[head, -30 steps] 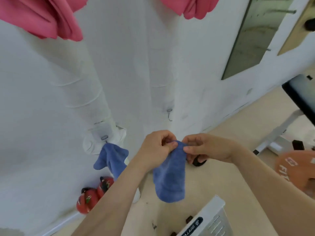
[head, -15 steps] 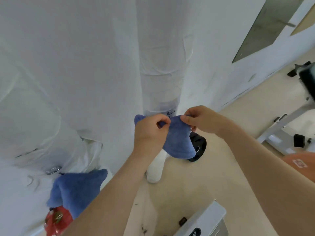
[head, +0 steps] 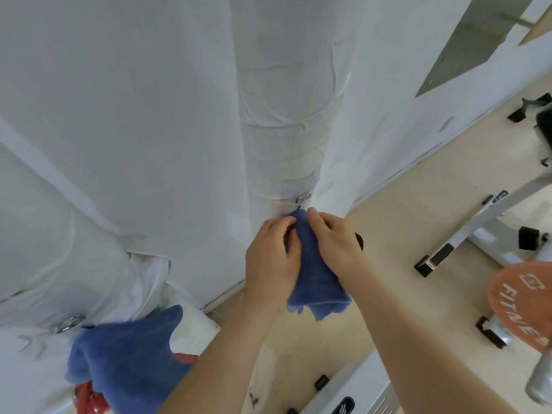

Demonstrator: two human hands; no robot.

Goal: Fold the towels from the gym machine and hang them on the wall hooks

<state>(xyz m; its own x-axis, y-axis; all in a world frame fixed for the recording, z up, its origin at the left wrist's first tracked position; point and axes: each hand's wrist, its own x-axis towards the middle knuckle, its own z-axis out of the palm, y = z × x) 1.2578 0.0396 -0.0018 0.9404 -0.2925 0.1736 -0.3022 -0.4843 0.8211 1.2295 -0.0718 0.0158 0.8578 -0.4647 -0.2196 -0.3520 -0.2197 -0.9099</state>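
a white wall [head: 119, 115] wrapped in wrinkled white sheeting is seen filling most of the view, with a beige floor [head: 397, 228] running off to the right. a blue towel [head: 316, 279] is held up against the wall corner, its top tip just below a small metal hook [head: 303, 198]. whether they're touching can't be told. the towel's upper part is pinched by the left hand [head: 273, 261], fingers curled round the cloth, and it's gripped from the other side by the right hand [head: 334, 243], fingers closed on the fold. the lower end is left hanging free between the forearms. a second blue towel [head: 125, 363] is hung by another hook [head: 67, 322] at lower left, well apart from the first. open floor is seen right of the hands, up to a white machine frame [head: 493, 216] and an orange weight plate [head: 522, 309] that's cut off by the right edge. something red [head: 89, 398] is mostly hidden under the second towel and can't be made out. a black round thing [head: 360, 240] is mostly covered by the right hand. a white casing [head: 358, 386] is cropped at the bottom.
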